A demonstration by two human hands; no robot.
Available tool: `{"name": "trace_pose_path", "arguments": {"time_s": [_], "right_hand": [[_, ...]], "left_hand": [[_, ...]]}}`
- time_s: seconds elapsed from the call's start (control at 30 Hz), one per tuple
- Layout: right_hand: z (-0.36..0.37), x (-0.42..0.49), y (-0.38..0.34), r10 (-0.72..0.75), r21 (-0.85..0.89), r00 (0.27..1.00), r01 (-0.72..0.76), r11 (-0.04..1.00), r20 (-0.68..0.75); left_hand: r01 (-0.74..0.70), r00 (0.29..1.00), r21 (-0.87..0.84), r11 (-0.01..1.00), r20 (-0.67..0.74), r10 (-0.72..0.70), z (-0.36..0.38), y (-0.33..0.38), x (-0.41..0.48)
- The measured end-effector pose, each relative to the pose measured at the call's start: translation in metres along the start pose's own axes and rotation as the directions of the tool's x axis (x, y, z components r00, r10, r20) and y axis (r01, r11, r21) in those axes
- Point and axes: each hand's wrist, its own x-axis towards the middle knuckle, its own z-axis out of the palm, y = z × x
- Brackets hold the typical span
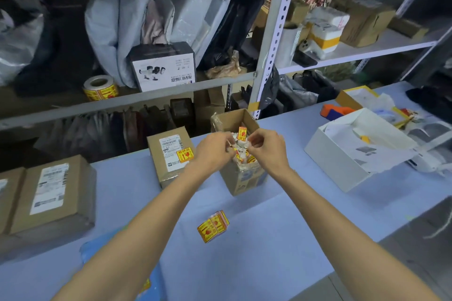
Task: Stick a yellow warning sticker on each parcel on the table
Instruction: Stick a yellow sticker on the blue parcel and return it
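Tabletop (pixel 269 239) pale blue. Mid parcel (pixel 168 173) & left parcel (pixel 53 193) brown cardboard, white labels w/ black print. Sticker (pixel 185 154) on mid parcel yellow w/ red marks. Held strip (pixel 242 135) white backing, yellow/red stickers; loose strip (pixel 213 226) bottom centre same. Roll (pixel 100 88), upper left, yellow/red. Box (pixel 342 166) at right white. Tool (pixel 336 111) orange & blue.

A shipping stockroom: metal shelving (pixel 274 39) crammed with bags, labelled parcels (pixel 52 193) on the table

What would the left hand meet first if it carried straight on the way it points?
Beyond the sticker strip it pinches, the left hand would likely meet the right hand, close opposite above the open box; depth is unclear.
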Motion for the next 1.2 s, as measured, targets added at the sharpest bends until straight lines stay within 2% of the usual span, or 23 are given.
{"name": "trace_pose_path", "arguments": {"time_s": [0.1, 0.2, 0.3, 0.43, 0.6, 0.8, 0.97, 1.07, 1.2], "right_hand": [[0.001, 0.032, 0.006, -0.048, -0.176, 0.994, 0.065, 0.982, 0.101], [0.004, 0.047, 0.005, -0.041, -0.247, 0.986, 0.082, 0.966, 0.164], [0.007, 0.046, 0.002, -0.054, -0.234, 0.979, 0.100, 0.967, 0.196], [0.019, 0.021, -0.006, -0.137, -0.181, 0.955, 0.189, 0.965, 0.264], [0.058, -0.029, -0.027, -0.208, -0.156, 0.874, 0.302, 0.941, 0.439], [0.122, -0.103, -0.057, -0.188, -0.089, 0.753, 0.311, 0.946, 0.630], [0.167, -0.153, -0.083, -0.193, -0.068, 0.656, 0.349, 0.934, 0.729], [0.186, -0.181, -0.089, -0.132, -0.115, 0.649, 0.324, 0.939, 0.750], [0.203, -0.205, -0.092, -0.038, -0.150, 0.696, 0.207, 0.967, 0.717]], "left_hand": [[-0.040, 0.999, 0.237, 0.971, 0.037, 0.032, -0.008, 0.004, 0.029], [-0.058, 0.997, 0.331, 0.942, 0.068, 0.038, -0.011, 0.010, 0.043], [-0.034, 0.997, 0.321, 0.946, 0.071, 0.012, -0.011, 0.015, 0.045], [0.043, 0.995, 0.206, 0.978, 0.083, -0.061, -0.010, 0.007, 0.021], [0.244, 0.966, 0.103, 0.964, 0.057, -0.251, -0.009, -0.040, -0.054], [0.531, 0.843, 0.070, 0.844, 0.058, -0.535, -0.019, -0.117, -0.169], [0.643, 0.765, 0.006, 0.765, -0.001, -0.643, -0.026, -0.158, -0.234], [0.720, 0.694, -0.012, 0.694, -0.009, -0.720, -0.019, -0.174, -0.266], [0.824, 0.560, -0.132, 0.552, 0.039, -0.827, -0.004, -0.189, -0.295]]}}
